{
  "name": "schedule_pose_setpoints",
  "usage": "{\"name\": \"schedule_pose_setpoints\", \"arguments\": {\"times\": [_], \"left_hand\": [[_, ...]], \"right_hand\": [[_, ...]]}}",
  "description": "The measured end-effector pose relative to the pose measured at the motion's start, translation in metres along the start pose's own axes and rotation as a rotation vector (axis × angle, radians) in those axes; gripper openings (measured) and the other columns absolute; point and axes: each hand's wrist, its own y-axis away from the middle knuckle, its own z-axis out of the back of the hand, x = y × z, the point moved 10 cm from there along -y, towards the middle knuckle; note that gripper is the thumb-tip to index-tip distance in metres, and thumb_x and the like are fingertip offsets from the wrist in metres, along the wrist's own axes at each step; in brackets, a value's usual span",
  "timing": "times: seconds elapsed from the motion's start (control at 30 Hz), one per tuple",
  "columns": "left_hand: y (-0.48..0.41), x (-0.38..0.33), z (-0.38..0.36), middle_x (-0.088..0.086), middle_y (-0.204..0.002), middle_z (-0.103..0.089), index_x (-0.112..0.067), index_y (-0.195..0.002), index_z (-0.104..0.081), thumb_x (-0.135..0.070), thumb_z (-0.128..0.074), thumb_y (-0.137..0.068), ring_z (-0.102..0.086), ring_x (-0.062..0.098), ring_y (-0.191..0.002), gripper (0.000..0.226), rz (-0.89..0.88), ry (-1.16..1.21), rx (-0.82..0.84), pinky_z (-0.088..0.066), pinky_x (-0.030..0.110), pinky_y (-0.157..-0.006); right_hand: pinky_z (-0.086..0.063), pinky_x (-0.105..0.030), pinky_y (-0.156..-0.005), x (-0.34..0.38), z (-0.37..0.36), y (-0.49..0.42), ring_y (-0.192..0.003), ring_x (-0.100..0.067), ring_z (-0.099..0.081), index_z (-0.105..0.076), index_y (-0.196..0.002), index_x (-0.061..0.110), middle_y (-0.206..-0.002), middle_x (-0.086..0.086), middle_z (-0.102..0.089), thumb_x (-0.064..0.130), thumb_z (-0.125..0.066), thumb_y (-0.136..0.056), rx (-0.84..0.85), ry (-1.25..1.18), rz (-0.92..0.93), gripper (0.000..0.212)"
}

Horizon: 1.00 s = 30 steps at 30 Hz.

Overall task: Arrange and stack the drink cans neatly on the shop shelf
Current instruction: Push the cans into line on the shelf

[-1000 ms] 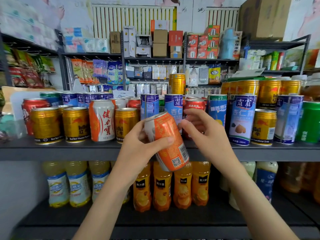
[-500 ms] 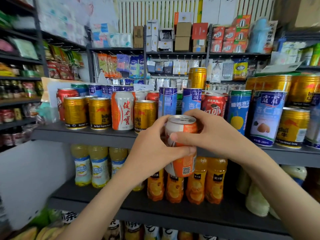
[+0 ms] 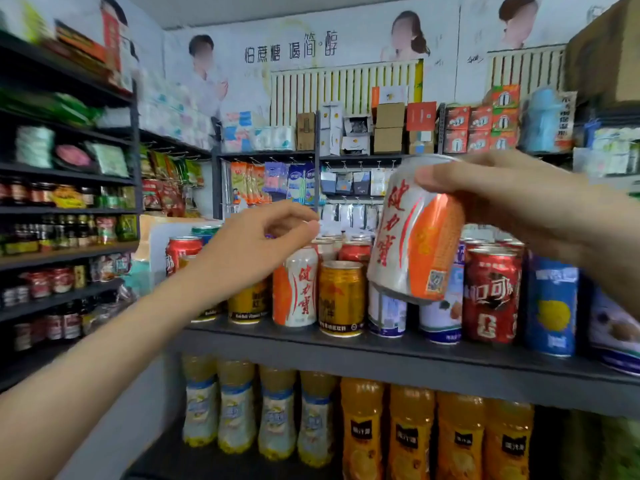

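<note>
Right grip point(image 3: 519, 206) holds tilted orange can point(image 3: 415, 244) over crowded shelf point(image 3: 346, 355), left grip point(image 3: 256, 251) empty; careless stacking could topple neighbouring cans point(image 3: 341, 296)

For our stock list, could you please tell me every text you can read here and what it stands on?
"怕蔗糖 喝简醇": wall poster.
"健力宝": tilted can in the right hand, and shelved orange can.
"口可", partly hidden: red can.
Gold can and bottle labels: too blurred to read.
</note>
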Motion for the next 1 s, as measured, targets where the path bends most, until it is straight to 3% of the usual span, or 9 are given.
{"name": "schedule_pose_setpoints", "arguments": {"times": [0.1, 0.2, 0.3, 0.4, 0.5, 0.6, 0.77, 0.9, 1.0], "left_hand": [[-0.024, 0.017, 0.017, -0.020, -0.092, -0.068, -0.035, -0.097, -0.067, -0.037, -0.061, -0.087, -0.060, -0.008, -0.084, 0.012, -0.016, -0.085, 0.036, -0.043, 0.004, -0.069], [-0.052, 0.024, 0.010, -0.022, -0.095, -0.065, -0.036, -0.098, -0.067, -0.048, -0.059, -0.084, -0.058, -0.006, -0.090, 0.020, -0.020, -0.192, 0.182, -0.044, 0.012, -0.077], [-0.080, 0.023, -0.017, -0.017, -0.103, -0.063, -0.034, -0.108, -0.065, -0.053, -0.055, -0.085, -0.057, 0.001, -0.097, 0.031, -0.032, -0.277, 0.339, -0.043, 0.023, -0.086], [-0.101, 0.016, -0.057, -0.010, -0.116, -0.059, -0.029, -0.120, -0.061, -0.053, -0.054, -0.088, -0.054, 0.009, -0.103, 0.040, -0.093, -0.338, 0.496, -0.041, 0.025, -0.085], [-0.110, 0.014, -0.092, -0.007, -0.125, -0.057, -0.022, -0.130, -0.055, -0.051, -0.054, -0.088, -0.050, 0.008, -0.098, 0.050, -0.157, -0.451, 0.624, -0.039, 0.022, -0.083], [-0.120, 0.025, -0.114, -0.002, -0.126, -0.055, -0.017, -0.133, -0.050, -0.050, -0.054, -0.088, -0.048, 0.011, -0.099, 0.056, -0.146, -0.547, 0.695, -0.039, 0.024, -0.084], [-0.130, 0.049, -0.142, 0.004, -0.119, -0.059, -0.012, -0.122, -0.058, -0.052, -0.057, -0.085, -0.055, 0.019, -0.106, 0.055, -0.064, -0.627, 0.857, -0.039, 0.025, -0.073], [-0.136, 0.057, -0.156, -0.004, -0.082, -0.059, -0.021, -0.081, -0.057, -0.054, -0.063, -0.080, -0.053, 0.009, -0.073, 0.034, -0.031, -0.578, 0.876, -0.035, 0.024, -0.058], [-0.143, 0.058, -0.156, -0.005, -0.068, -0.051, -0.018, -0.072, -0.051, -0.058, -0.066, -0.073, -0.047, 0.011, -0.065, 0.043, -0.063, -0.596, 0.793, -0.033, 0.028, -0.060]], "right_hand": [[-0.051, -0.031, -0.082, 0.013, 0.003, -0.021, -0.084, -0.019, -0.070, -0.069, -0.093, 0.012, -0.086, -0.003, -0.075, 0.047, -0.079, -0.058, -0.071, -0.024, 0.015, 0.049], [-0.051, -0.026, -0.075, 0.019, 0.006, -0.041, -0.081, -0.014, -0.070, -0.066, -0.092, 0.017, -0.083, 0.000, -0.075, 0.046, -0.068, -0.060, -0.156, -0.037, 0.000, 0.043], [-0.052, -0.026, -0.077, 0.020, 0.008, -0.057, -0.088, -0.014, -0.069, -0.065, -0.100, 0.019, -0.092, -0.001, -0.073, 0.044, -0.069, -0.064, -0.215, -0.015, -0.017, 0.044], [-0.052, -0.024, -0.075, 0.016, 0.013, -0.065, -0.091, -0.015, -0.068, -0.061, -0.097, 0.020, -0.098, -0.003, -0.071, 0.038, -0.067, -0.078, -0.259, 0.030, -0.052, 0.027], [-0.051, -0.026, -0.079, 0.010, 0.022, -0.070, -0.095, -0.017, -0.067, -0.059, -0.102, 0.018, -0.102, -0.005, -0.069, 0.040, -0.071, -0.073, -0.295, 0.070, -0.090, 0.039], [-0.049, -0.022, -0.072, 0.005, 0.030, -0.076, -0.092, -0.016, -0.066, -0.056, -0.102, 0.017, -0.100, -0.004, -0.068, 0.038, -0.071, -0.072, -0.303, 0.103, -0.097, 0.039], [-0.051, -0.027, -0.081, -0.007, 0.041, -0.091, -0.093, -0.017, -0.067, -0.060, -0.095, 0.017, -0.098, -0.004, -0.070, 0.041, -0.071, -0.068, -0.287, 0.112, -0.113, 0.038], [-0.052, -0.026, -0.080, -0.015, 0.045, -0.107, -0.092, -0.015, -0.068, -0.062, -0.098, 0.015, -0.097, -0.002, -0.071, 0.034, -0.072, -0.076, -0.260, 0.133, -0.118, 0.031], [-0.050, -0.023, -0.076, -0.015, 0.047, -0.113, -0.091, -0.013, -0.066, -0.061, -0.098, 0.017, -0.098, -0.001, -0.070, 0.033, -0.073, -0.073, -0.240, 0.141, -0.106, 0.031]]}}
